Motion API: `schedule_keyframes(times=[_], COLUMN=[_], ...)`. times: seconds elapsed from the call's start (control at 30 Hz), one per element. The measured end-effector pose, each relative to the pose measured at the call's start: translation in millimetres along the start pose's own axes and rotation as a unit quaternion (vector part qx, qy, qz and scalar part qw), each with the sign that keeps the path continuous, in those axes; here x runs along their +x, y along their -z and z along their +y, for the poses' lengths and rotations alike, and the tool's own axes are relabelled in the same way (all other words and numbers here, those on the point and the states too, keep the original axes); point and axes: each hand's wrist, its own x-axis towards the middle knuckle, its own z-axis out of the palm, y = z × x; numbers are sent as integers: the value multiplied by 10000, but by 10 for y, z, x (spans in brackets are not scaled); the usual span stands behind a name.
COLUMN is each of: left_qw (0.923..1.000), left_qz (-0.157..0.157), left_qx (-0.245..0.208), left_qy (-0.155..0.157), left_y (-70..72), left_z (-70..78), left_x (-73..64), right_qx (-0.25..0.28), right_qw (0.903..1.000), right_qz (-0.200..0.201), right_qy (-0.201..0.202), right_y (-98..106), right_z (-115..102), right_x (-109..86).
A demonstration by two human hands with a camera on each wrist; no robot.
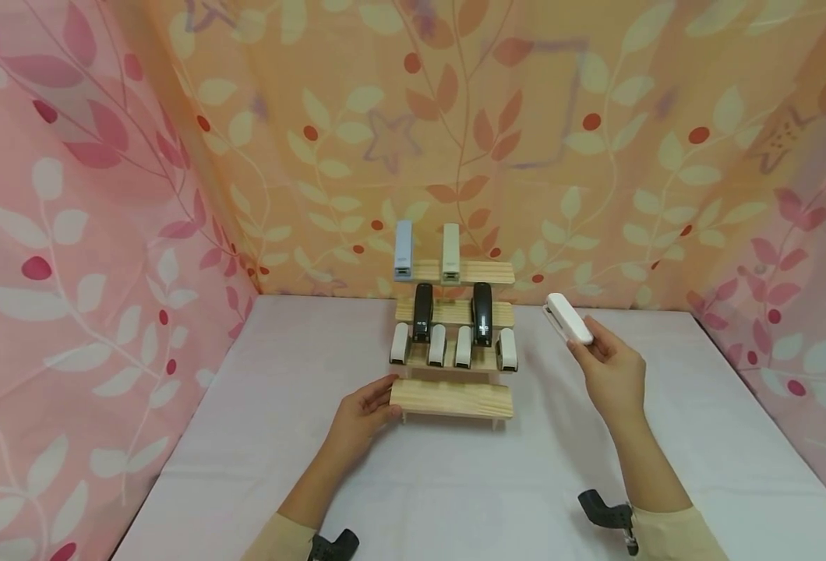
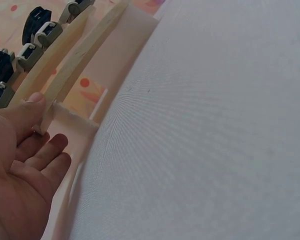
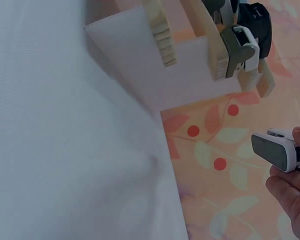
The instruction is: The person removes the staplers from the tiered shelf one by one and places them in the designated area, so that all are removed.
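Note:
My right hand (image 1: pixel 616 374) holds a white stapler (image 1: pixel 568 318) between thumb and fingers, raised to the right of a tiered wooden display rack (image 1: pixel 451 399). In the right wrist view the same stapler (image 3: pixel 274 151) shows its grey underside. At the left end of the rack's lowest board, my left hand (image 1: pixel 364 417) grips the edge. The left wrist view has the thumb (image 2: pixel 36 100) on the board's end, with the other fingers below it. On the upper tiers stand a blue stapler (image 1: pixel 404 251), a cream stapler (image 1: pixel 451 253), two black staplers (image 1: pixel 482 314) and several small white staplers (image 1: pixel 464 347).
The rack stands on a white-covered table (image 1: pixel 280 351) near its back edge. An orange patterned cloth (image 1: pixel 357 171) hangs behind, with pink leafy cloths (image 1: pixel 104 257) at both sides. Black wrist mounts (image 1: pixel 605 510) sit at both sleeves.

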Motion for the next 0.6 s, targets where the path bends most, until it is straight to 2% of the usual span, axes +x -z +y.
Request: schedule_keyframes(times=[0.6], left_qw=[10000], left_qz=[17], left_qx=[63], left_qy=[-6], left_y=[-4], left_z=[-19], left_x=[5], right_qx=[-193], right_qw=[9985], right_qz=[-165], right_qy=[-494], right_y=[-132], right_z=[542], right_x=[39])
